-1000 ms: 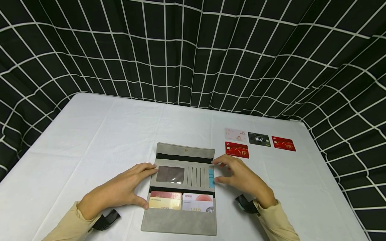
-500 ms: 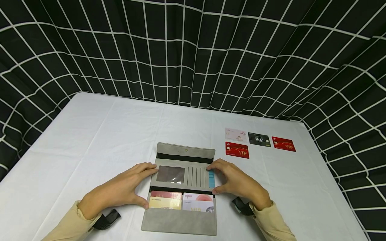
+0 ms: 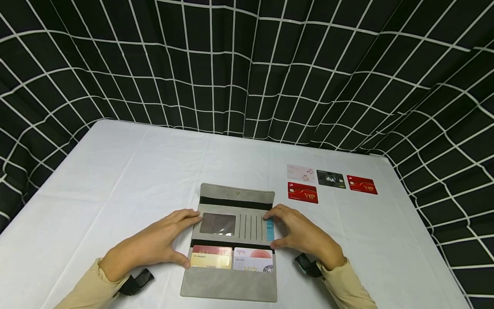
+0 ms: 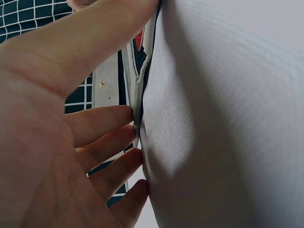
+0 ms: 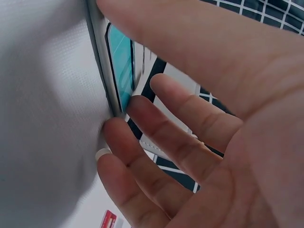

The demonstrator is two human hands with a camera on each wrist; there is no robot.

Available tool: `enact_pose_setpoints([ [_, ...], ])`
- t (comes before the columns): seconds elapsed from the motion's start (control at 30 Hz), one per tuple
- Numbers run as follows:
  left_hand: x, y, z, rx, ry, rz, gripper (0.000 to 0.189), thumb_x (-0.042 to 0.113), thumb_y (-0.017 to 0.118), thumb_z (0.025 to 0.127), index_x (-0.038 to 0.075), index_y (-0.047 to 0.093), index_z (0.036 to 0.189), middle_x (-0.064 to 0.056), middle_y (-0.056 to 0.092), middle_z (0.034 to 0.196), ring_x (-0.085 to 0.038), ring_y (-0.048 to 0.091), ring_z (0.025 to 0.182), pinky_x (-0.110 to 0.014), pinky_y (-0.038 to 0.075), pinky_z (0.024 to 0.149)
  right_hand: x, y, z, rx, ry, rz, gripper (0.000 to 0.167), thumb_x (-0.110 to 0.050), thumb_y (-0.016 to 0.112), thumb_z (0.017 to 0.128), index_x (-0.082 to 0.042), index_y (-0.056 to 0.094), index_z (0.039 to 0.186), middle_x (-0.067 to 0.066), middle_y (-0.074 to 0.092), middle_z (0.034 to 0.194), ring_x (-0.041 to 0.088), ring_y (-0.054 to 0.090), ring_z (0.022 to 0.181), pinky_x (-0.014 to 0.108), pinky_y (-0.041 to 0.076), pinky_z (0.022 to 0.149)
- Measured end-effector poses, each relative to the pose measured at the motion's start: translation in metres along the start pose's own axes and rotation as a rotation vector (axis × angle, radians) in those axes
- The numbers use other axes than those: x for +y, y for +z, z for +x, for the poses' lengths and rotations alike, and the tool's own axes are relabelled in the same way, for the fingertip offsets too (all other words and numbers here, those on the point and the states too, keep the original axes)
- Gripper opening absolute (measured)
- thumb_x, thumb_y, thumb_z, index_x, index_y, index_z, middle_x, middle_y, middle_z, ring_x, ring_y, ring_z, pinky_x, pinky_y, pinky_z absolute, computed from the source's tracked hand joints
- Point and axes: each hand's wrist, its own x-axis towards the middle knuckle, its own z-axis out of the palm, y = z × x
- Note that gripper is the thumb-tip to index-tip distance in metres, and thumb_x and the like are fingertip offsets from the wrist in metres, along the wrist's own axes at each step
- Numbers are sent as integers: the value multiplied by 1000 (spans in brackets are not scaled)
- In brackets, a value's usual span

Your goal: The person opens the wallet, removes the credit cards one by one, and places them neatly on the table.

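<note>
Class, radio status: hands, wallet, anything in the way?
Left hand on left edge of grey wallet. Right hand on right edge, by blue card. Wallet lies open. Four loose cards beyond right hand, apparently clear.

Your left fingers [image 3: 190, 219] and right fingers [image 3: 275, 212] are blocking the sides of the grey, rectangular leather-look wallet [image 3: 229, 283]; beyond it, the white cloth-covered table [image 3: 235, 159] is leaving you room.

VIP — four loose cards [image 3: 302, 192], lilac card [image 3: 248, 262] | april — pink card [image 3: 264, 253]
</note>
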Motion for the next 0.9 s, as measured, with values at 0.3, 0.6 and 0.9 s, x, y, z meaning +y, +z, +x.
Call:
enact_pose_setpoints([
  [0.3, 0, 0, -1, 5, 9, 7, 107, 65, 76, 64, 4, 46, 146, -10, 44, 150, -33, 46, 137, -56, 42, 109, -1, 2, 0, -15, 32, 21, 53, -14, 91, 66, -10, 64, 111, -2, 62, 108, 14, 55, 98, 36, 52, 93],
  [0.6, 0, 0, -1, 5, 13, -2, 108, 67, 75, 65, 3, 45, 147, -10, 44, 150, -33, 45, 137, -56, 42, 109, 5, -1, 1, -35, 39, 62, 64, -15, 91, 68, -3, 59, 123, 2, 57, 109, 13, 52, 92, 25, 50, 83],
  [0.9, 1, 0, -1, 6, 6, 4, 108, 66, 77, 64, 4, 45, 147, -9, 44, 150, -32, 46, 137, -55, 42, 109, 11, -2, 1, -65, 35, 116, 61, -20, 90, 69, -4, 61, 120, 1, 57, 103, 12, 50, 90, 23, 49, 80],
])
